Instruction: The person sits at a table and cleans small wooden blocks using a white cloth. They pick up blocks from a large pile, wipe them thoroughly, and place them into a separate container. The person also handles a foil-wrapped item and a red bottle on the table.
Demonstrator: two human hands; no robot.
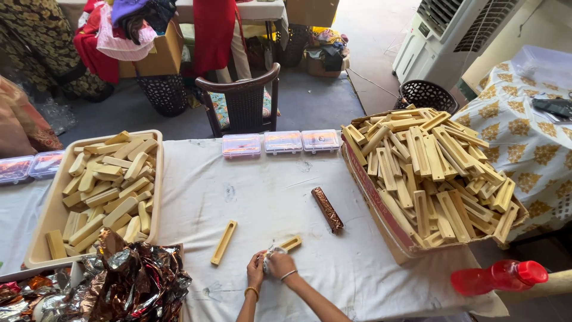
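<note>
My left hand [255, 269] and my right hand [281, 265] meet at the near edge of the white-covered table [268, 197]. Together they grip a pale wooden block [290, 243] that sticks out to the upper right, with a bit of whitish cloth or wrap [271, 251] bunched between the fingers. Another slotted wooden block [224, 241] lies loose on the cloth to the left of my hands. A block wrapped in shiny brown foil [328, 209] lies to the upper right.
A beige tray [55, 209] of wooden blocks sits at left, a cardboard box [381, 220] heaped with blocks at right. Crumpled foil sheets [119, 280] lie at bottom left. Three clear plastic cases [281, 142] line the far edge. A red bottle [497, 276] and a chair [241, 101] stand nearby.
</note>
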